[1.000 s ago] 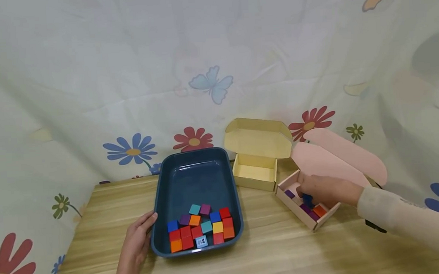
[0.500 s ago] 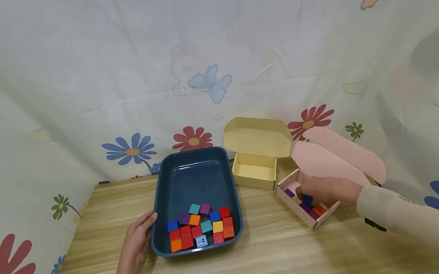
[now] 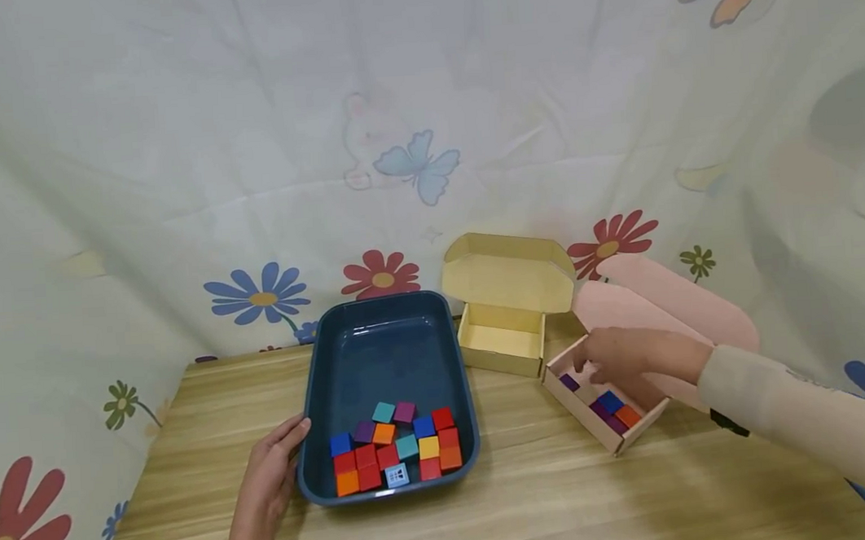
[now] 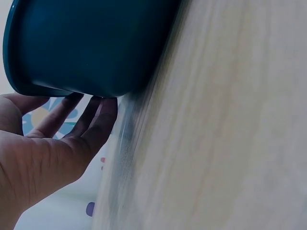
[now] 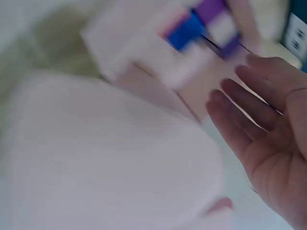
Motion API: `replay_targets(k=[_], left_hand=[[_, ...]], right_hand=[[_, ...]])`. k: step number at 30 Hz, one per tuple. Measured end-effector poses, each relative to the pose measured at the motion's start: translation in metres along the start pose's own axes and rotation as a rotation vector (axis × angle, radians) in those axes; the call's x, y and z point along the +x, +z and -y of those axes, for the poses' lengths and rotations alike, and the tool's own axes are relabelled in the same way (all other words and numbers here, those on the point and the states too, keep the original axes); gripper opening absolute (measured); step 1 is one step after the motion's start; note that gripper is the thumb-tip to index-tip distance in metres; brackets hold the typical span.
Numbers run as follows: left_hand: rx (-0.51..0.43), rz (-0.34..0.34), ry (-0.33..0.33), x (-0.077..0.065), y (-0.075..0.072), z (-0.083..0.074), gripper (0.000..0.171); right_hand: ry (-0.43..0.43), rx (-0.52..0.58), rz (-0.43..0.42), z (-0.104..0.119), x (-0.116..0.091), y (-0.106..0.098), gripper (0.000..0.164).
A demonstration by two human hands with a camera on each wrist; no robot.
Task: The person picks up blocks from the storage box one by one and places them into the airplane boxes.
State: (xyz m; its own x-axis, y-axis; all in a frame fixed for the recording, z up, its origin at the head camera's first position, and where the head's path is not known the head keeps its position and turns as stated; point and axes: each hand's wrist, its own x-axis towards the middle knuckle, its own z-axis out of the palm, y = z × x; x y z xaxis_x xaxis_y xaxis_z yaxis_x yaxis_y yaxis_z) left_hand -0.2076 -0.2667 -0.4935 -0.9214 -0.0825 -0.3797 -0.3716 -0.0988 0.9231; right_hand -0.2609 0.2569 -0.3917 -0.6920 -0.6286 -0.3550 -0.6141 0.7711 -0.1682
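Note:
My left hand [image 3: 265, 466] holds the left edge of a dark blue tray [image 3: 393, 354], thumb at the rim and fingers against its outer wall [image 4: 86, 52]. Several coloured cubes [image 3: 366, 455] lie in the tray's near end. My right hand [image 3: 624, 354] hovers over an opened pink cardboard box [image 3: 581, 415], its loosely bent fingers [image 5: 230, 105] holding nothing. Inside that box, a blue cube [image 3: 611, 401] sits beside an orange cube [image 3: 627, 415] and purple cubes [image 3: 607, 417]. Another purple cube [image 3: 569, 382] lies at the box's left side.
A yellow cardboard box [image 3: 506, 344], lid raised, stands between the tray and the pink box. The pink lid [image 3: 625, 305] leans back behind my right hand. A patterned cloth [image 3: 266, 181] hangs behind the wooden table [image 3: 532, 493].
My right hand has let go of the blue cube, leaving it inside the pink box, and has lifted slightly up and away. The left hand and tray stay put.

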Motion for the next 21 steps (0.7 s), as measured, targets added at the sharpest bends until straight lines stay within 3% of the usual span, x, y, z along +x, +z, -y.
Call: replay_targets(k=[2, 6, 10, 14, 21], left_hand=[[0.002, -0.002, 0.004, 0.0, -0.001, 0.0, 0.063], [-0.002, -0.005, 0.009, -0.001, -0.001, 0.0, 0.063], [0.001, -0.001, 0.009, 0.0, 0.0, 0.002, 0.063], [-0.001, 0.003, 0.007, 0.0, 0.001, 0.001, 0.061], [-0.011, -0.001, 0.013, -0.002, 0.001, -0.001, 0.059]], right_hand=[[-0.03, -0.002, -0.084, 0.004, 0.005, -0.015, 0.035], [-0.077, -0.114, -0.197, 0.017, 0.013, -0.037, 0.065], [-0.124, -0.214, -0.251, 0.032, 0.021, -0.045, 0.075], [-0.155, -0.256, -0.253, 0.049, 0.035, -0.05, 0.077], [-0.193, -0.31, -0.153, 0.088, 0.074, -0.059, 0.081]])
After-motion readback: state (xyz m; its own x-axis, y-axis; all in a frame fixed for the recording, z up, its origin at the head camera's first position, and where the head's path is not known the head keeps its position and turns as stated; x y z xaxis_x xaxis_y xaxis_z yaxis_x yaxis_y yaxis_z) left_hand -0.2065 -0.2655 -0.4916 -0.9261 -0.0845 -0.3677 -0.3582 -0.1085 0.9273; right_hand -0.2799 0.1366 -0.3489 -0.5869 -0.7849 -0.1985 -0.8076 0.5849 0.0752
